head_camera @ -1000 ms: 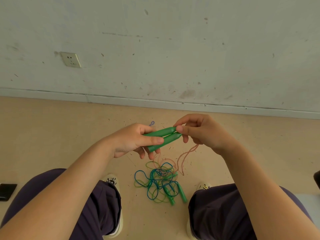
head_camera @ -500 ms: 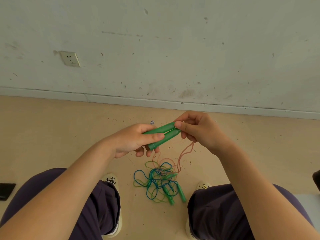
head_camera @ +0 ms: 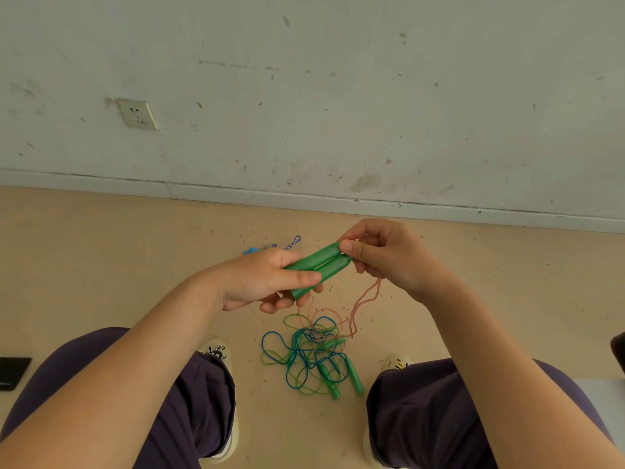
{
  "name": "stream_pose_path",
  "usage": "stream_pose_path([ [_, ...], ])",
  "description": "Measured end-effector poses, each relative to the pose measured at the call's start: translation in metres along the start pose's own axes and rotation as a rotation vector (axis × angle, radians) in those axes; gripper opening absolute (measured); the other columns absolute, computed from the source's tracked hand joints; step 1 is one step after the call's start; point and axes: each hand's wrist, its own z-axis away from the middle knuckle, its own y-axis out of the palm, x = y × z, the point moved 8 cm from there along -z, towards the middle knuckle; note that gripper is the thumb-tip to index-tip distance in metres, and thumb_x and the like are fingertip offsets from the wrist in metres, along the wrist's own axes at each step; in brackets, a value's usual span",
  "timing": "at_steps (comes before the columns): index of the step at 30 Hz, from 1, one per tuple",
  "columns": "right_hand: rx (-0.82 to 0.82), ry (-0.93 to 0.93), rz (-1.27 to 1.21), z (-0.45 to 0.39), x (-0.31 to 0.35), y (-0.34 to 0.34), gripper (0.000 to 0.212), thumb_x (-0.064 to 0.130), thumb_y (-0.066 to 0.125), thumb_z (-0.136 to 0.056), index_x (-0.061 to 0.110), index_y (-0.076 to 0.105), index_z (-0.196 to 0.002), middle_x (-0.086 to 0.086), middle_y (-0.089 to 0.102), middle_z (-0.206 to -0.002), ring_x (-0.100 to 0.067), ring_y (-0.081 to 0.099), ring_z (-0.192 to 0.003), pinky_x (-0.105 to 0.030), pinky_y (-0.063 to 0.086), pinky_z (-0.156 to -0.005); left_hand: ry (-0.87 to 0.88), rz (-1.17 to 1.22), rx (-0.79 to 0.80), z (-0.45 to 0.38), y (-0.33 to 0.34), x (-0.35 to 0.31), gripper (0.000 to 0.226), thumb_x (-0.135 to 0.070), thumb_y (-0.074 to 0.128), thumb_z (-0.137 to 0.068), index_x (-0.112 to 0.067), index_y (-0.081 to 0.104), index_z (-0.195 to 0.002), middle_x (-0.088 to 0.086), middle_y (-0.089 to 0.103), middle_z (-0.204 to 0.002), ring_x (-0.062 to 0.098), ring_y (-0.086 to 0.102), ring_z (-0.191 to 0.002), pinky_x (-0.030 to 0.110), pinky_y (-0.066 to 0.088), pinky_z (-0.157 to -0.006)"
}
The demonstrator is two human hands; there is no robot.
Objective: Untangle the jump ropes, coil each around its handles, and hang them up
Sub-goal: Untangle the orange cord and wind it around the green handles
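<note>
Green plastic fills your grip: you hold the two green handles side by side, slanted up to the right, with your left hand wrapped round their lower halves, thumb laid across the front. Your right hand pinches at their upper ends, thumb tip against the end of the upper handle and fingers curled behind.

Against the frames before, the pair sits a little higher and further right, and your right hand has closed in tighter on the handle ends. The pink rope hanging under that hand now falls in a narrower loop than a second ago. A blue and white braided rope shows more plainly past your left knuckles, with a bit of blue beside it; earlier only its tip peeked out. The tangle on the floor lies as it did.

That tangle of blue and green ropes rests between your shoes, with another pair of smaller green handles at its lower right edge. The pink rope runs down into it, and where it ends among the loops is hard to make out.

You cannot see how the pink rope joins the held handles: your right fingers cover that end. Your left hand hides most of the braided rope. A dark flat object at the left edge is partly cut off behind your knee, and another dark shape at the right edge is cut off too far to identify.
</note>
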Motion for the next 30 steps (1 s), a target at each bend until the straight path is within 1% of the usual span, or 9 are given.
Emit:
stream_pose_path([
  [5, -0.113, -0.019, -0.192, -0.002, 0.0, -0.012, 0.012, 0.018, 0.06, -0.096, 0.007, 0.062, -0.101, -0.004, 0.055, -0.063, -0.018, 0.049, -0.058, -0.027, 0.044, -0.059, 0.091, 0.138, -0.039, 0.002, -0.006, -0.011, 0.029, -0.031, 0.056, -0.089, -0.004, 0.057, -0.098, 0.007, 0.063, -0.071, 0.017, 0.057, -0.049, 0.021, 0.04, -0.037],
  [8, -0.133, 0.017, -0.289, -0.003, -0.006, -0.017, 0.008, 0.009, 0.059, -0.096, 0.011, 0.051, -0.096, -0.006, 0.061, -0.072, -0.021, 0.056, -0.066, -0.033, 0.052, -0.07, 0.197, 0.343, -0.195, 0.005, -0.024, -0.019, 0.027, -0.031, 0.055, -0.088, -0.006, 0.057, -0.097, 0.003, 0.058, -0.066, 0.011, 0.047, -0.041, 0.019, 0.032, -0.034],
  [11, -0.143, 0.034, -0.127, -0.006, -0.01, -0.012, 0.007, 0.003, 0.061, -0.094, 0.008, 0.057, -0.09, -0.006, 0.066, -0.073, -0.018, 0.055, -0.059, -0.032, 0.049, -0.06, 0.276, 0.457, -0.364, 0.008, -0.044, -0.021, 0.026, -0.03, 0.054, -0.093, -0.005, 0.056, -0.097, 0.001, 0.056, -0.066, 0.008, 0.037, -0.039, 0.019, 0.027, -0.035],
  [13, -0.106, 0.046, 0.047, -0.007, -0.012, 0.0, 0.006, 0.007, 0.067, -0.09, 0.01, 0.063, -0.088, -0.003, 0.068, -0.071, -0.011, 0.053, -0.054, -0.028, 0.045, -0.055, 0.228, 0.24, -0.483, 0.009, -0.05, -0.017, 0.023, -0.027, 0.053, -0.1, -0.004, 0.058, -0.099, 0.002, 0.059, -0.069, 0.009, 0.037, -0.04, 0.021, 0.028, -0.037],
  [15, -0.037, 0.047, 0.171, -0.005, -0.012, 0.013, 0.007, 0.011, 0.074, -0.085, 0.013, 0.068, -0.087, -0.001, 0.068, -0.074, -0.007, 0.058, -0.059, -0.026, 0.049, -0.058, 0.116, -0.082, -0.524, 0.007, -0.048, -0.011, 0.02, -0.027, 0.054, -0.1, -0.008, 0.059, -0.101, 0.003, 0.062, -0.071, 0.008, 0.04, -0.039, 0.021, 0.031, -0.038],
  [19, 0.027, -0.052, 0.155, -0.001, 0.006, 0.025, 0.007, 0.006, 0.074, -0.083, 0.011, 0.072, -0.088, -0.012, 0.073, -0.086, -0.021, 0.067, -0.075, -0.028, 0.056, -0.074, -0.058, -0.331, -0.288, -0.001, -0.026, 0.004, 0.015, -0.029, 0.058, -0.098, -0.015, 0.059, -0.094, 0.002, 0.062, -0.068, 0.008, 0.041, -0.04, 0.02, 0.031, -0.04],
  [25, -0.051, -0.131, 0.115, -0.004, 0.011, 0.01, 0.009, 0.008, 0.075, -0.083, 0.014, 0.069, -0.086, -0.002, 0.07, -0.079, -0.011, 0.059, -0.074, -0.025, 0.047, -0.069, -0.112, -0.182, 0.049, 0.004, 0.0, 0.007, 0.018, -0.029, 0.061, -0.096, -0.011, 0.061, -0.098, 0.002, 0.059, -0.068, 0.01, 0.033, -0.043, 0.023, 0.03, -0.042],
  [28, -0.034, -0.151, 0.089, -0.004, 0.011, 0.012, 0.017, 0.011, 0.077, -0.083, 0.008, 0.06, -0.084, -0.017, 0.071, -0.082, -0.02, 0.059, -0.073, -0.033, 0.048, -0.069, -0.092, -0.093, 0.122, 0.006, 0.007, 0.003, 0.021, -0.028, 0.059, -0.095, -0.009, 0.061, -0.101, 0.003, 0.057, -0.067, 0.008, 0.032, -0.041, 0.021, 0.03, -0.041],
  [30, 0.003, -0.136, 0.079, -0.003, 0.01, 0.016, 0.016, 0.013, 0.077, -0.083, 0.007, 0.063, -0.083, -0.014, 0.071, -0.08, -0.018, 0.059, -0.071, -0.033, 0.049, -0.068, -0.071, -0.039, 0.124, 0.004, 0.009, 0.002, 0.025, -0.03, 0.06, -0.094, -0.007, 0.061, -0.104, 0.003, 0.056, -0.067, 0.008, 0.032, -0.042, 0.02, 0.029, -0.041],
])
